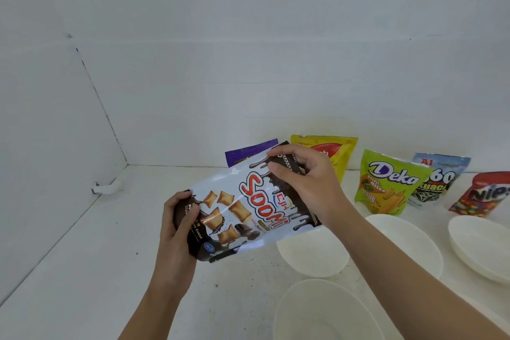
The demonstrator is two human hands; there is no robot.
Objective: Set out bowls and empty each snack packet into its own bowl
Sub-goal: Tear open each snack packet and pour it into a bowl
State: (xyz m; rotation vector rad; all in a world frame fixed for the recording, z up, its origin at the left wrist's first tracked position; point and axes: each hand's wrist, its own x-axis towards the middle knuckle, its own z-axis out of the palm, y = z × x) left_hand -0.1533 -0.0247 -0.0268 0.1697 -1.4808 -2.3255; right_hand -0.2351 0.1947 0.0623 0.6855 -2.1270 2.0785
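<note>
- Left hand (179, 225) curled round the lower end of the Soomi packet (248, 207), at its 8 o'clock.
- Right hand (306, 182) pinches the top edge, 1 o'clock.
- Packet held tilted above the tabletop (110, 270); white bowl (311, 257) at 4 o'clock.

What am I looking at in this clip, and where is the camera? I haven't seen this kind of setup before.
No machine here: a person works with bare hands, filmed by one wide-angle camera worn on the head, looking down. The left hand grips the bottom of a Soomi packet; the right hand pinches its top edge. Four white bowls sit on the white table, right of it, seemingly empty. Behind are five more packets: purple, yellow, green Deka, blue, red.
</note>
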